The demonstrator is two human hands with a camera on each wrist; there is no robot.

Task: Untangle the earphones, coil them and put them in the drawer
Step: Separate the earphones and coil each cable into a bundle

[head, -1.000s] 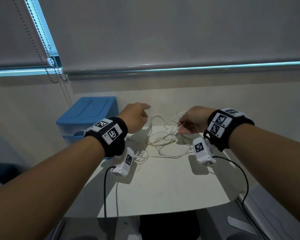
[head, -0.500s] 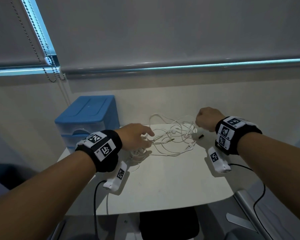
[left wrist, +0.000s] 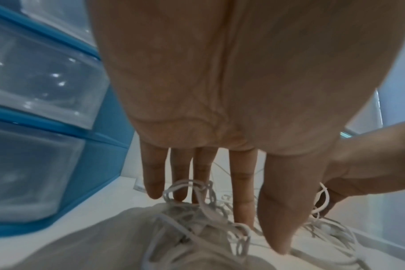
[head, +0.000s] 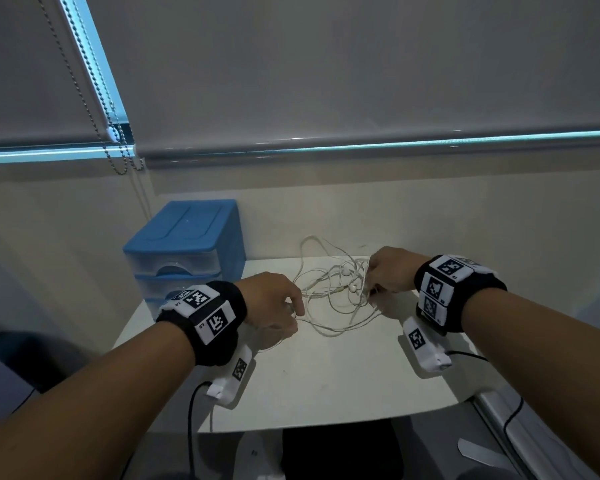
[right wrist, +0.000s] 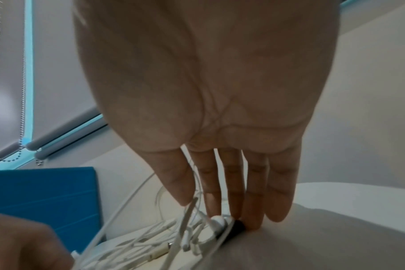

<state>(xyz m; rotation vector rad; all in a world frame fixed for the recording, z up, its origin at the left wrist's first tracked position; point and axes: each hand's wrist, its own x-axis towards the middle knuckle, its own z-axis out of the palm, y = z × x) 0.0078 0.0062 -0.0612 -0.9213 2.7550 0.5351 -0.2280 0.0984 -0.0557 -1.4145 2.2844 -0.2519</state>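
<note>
The white earphones (head: pixel 353 287) lie in a loose tangle at the back of the white table (head: pixel 326 375). My left hand (head: pixel 293 320) is at the tangle's left end, thumb and forefinger pinching a strand; its fingers (left wrist: pixel 243 210) point down into the cable (left wrist: pixel 197 219). At the right end my right hand (head: pixel 371 291) holds strands between thumb and forefinger (right wrist: pixel 210 191), with an earbud (right wrist: pixel 217 220) just below its fingertips. The blue drawer unit (head: pixel 187 237) stands at the table's back left, its clear drawers (left wrist: pixel 35 82) closed.
A wall rises directly behind the table, with a roller blind and its bead chain (head: pixel 118 157) above the drawers. Black cords (head: pixel 191 410) from the wrist cameras hang over the table's front edge. A grey ledge (head: pixel 499 427) runs along the right.
Both hands came down from holding the cable raised to the tangle on the table. The left hand drew back to the tangle's left end, and the right hand shifted inward onto its right side.
</note>
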